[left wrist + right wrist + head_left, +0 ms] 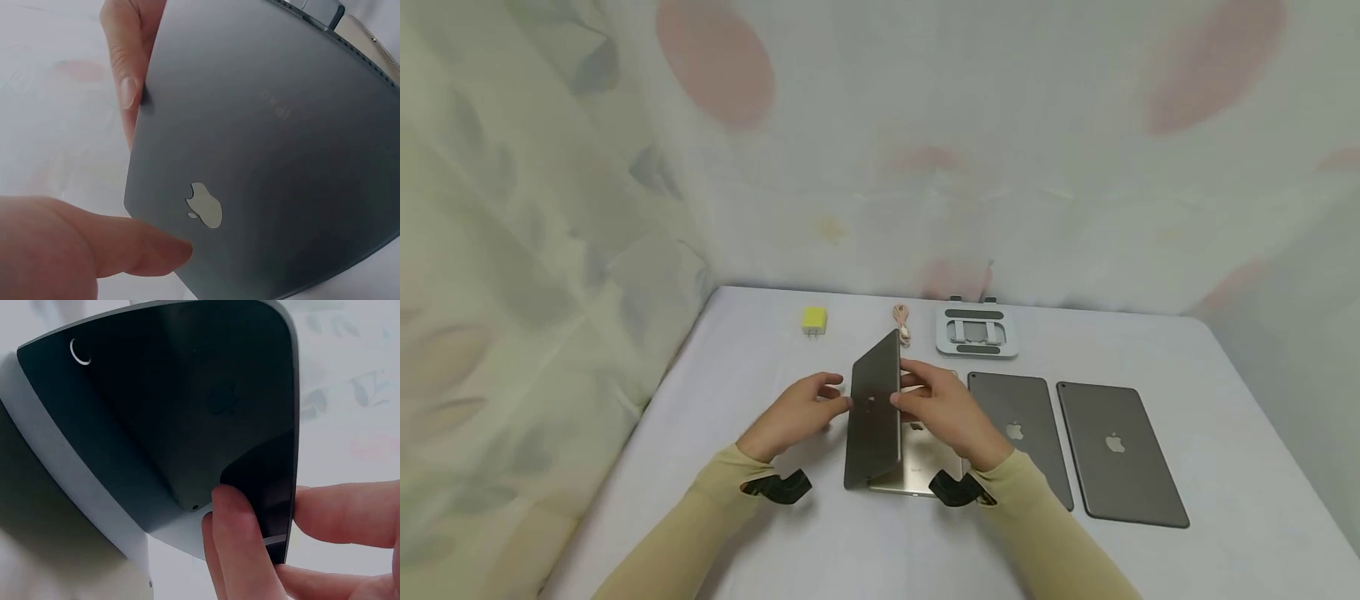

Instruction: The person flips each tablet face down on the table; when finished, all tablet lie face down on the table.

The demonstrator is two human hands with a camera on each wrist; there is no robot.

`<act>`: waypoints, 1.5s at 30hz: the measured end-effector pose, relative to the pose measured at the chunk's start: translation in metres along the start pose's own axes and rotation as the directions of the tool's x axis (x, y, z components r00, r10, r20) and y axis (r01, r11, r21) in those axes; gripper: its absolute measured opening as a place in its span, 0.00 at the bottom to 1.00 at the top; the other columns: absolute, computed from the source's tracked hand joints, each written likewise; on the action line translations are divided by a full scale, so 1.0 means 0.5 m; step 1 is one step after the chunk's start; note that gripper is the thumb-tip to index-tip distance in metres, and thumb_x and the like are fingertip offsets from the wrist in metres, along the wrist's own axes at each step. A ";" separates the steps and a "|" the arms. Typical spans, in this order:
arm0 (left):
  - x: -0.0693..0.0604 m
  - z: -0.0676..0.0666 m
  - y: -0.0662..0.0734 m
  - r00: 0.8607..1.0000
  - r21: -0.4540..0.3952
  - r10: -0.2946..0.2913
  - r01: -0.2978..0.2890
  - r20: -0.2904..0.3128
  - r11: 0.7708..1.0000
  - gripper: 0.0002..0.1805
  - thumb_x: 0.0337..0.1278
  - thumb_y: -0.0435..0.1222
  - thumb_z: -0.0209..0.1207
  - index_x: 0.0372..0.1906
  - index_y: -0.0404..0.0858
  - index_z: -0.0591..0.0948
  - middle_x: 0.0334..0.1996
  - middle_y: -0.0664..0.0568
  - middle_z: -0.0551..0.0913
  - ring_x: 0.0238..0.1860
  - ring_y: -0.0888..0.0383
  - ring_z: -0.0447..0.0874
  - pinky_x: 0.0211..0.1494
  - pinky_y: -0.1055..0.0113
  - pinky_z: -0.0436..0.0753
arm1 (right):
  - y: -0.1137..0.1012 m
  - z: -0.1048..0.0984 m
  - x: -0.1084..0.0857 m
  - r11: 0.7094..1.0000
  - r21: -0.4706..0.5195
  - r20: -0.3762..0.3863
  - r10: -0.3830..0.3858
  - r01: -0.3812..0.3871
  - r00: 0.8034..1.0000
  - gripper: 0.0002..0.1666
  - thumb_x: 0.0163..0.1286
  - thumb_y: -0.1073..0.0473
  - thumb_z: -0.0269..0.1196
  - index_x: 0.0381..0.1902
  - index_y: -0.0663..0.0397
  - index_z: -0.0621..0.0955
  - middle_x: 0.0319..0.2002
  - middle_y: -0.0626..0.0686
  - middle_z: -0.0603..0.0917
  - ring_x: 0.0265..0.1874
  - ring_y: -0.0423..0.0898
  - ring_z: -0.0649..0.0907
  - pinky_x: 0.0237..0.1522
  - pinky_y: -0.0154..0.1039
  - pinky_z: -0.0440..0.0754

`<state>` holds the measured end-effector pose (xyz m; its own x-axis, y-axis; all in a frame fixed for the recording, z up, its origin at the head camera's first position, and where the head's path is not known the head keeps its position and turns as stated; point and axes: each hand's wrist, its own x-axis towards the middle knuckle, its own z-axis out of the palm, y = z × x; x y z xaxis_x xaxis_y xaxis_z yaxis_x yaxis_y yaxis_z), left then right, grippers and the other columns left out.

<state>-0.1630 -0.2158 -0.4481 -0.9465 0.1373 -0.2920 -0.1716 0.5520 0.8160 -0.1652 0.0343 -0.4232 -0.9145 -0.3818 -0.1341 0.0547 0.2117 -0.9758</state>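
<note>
A dark grey tablet (874,417) stands tilted on its long edge. My right hand (943,408) grips its raised edge. In the right wrist view, the fingers (240,544) of that hand lie on the glossy screen and a ring-shaped home button shows. My left hand (801,414) is at the tablet's back, fingers loosely bent. The left wrist view shows the left thumb (150,250) near the logo; whether it touches cannot be told. A gold tablet (928,467) lies flat beneath and right of the raised one, partly hidden by it and the right hand.
Two more dark grey tablets (1123,454) lie face down at the right. Along the back are a yellow charger plug (814,320), a bundled pinkish cable (901,321) and a grey folding stand (977,329). Patterned cloth (880,167) hangs behind the white table (775,533).
</note>
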 end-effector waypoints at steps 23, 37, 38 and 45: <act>-0.001 -0.004 -0.002 1.000 0.066 -0.022 0.021 0.009 0.998 0.37 0.72 0.46 0.63 0.79 0.33 0.70 0.66 0.37 0.83 0.39 0.51 0.89 0.47 0.60 0.87 | 0.023 -0.005 0.004 0.999 0.008 0.016 0.048 -0.048 0.999 0.34 0.73 0.68 0.65 0.76 0.67 0.74 0.49 0.62 0.82 0.40 0.50 0.92 0.46 0.44 0.92; -0.009 -0.027 0.004 0.997 0.119 -0.078 0.079 -0.012 0.990 0.37 0.73 0.49 0.62 0.78 0.33 0.71 0.70 0.36 0.81 0.41 0.51 0.89 0.48 0.59 0.87 | 0.031 0.021 0.006 0.999 0.015 0.007 0.043 -0.043 0.999 0.32 0.75 0.61 0.67 0.74 0.66 0.76 0.54 0.62 0.85 0.47 0.48 0.90 0.55 0.44 0.89; -0.009 -0.028 0.004 0.997 0.123 -0.078 0.079 -0.014 0.989 0.37 0.73 0.49 0.62 0.78 0.33 0.71 0.70 0.36 0.81 0.43 0.51 0.89 0.48 0.59 0.87 | 0.032 0.022 0.006 0.999 0.012 0.009 0.037 -0.037 0.999 0.32 0.75 0.61 0.67 0.73 0.67 0.77 0.53 0.62 0.86 0.47 0.48 0.90 0.56 0.45 0.88; -0.012 -0.038 0.005 0.998 0.228 -0.054 0.062 -0.043 0.972 0.36 0.73 0.50 0.60 0.76 0.32 0.74 0.68 0.37 0.83 0.59 0.48 0.88 0.61 0.50 0.87 | 0.041 0.035 0.008 0.999 0.046 0.053 0.024 -0.027 0.998 0.34 0.74 0.62 0.65 0.74 0.73 0.74 0.58 0.68 0.85 0.53 0.56 0.90 0.58 0.48 0.88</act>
<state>-0.1629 -0.2310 -0.4349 -0.9467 0.0722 -0.3140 -0.1634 0.7325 0.6609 -0.1605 0.0214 -0.4466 -0.8905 -0.4235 -0.1665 0.0973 0.1803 -0.9788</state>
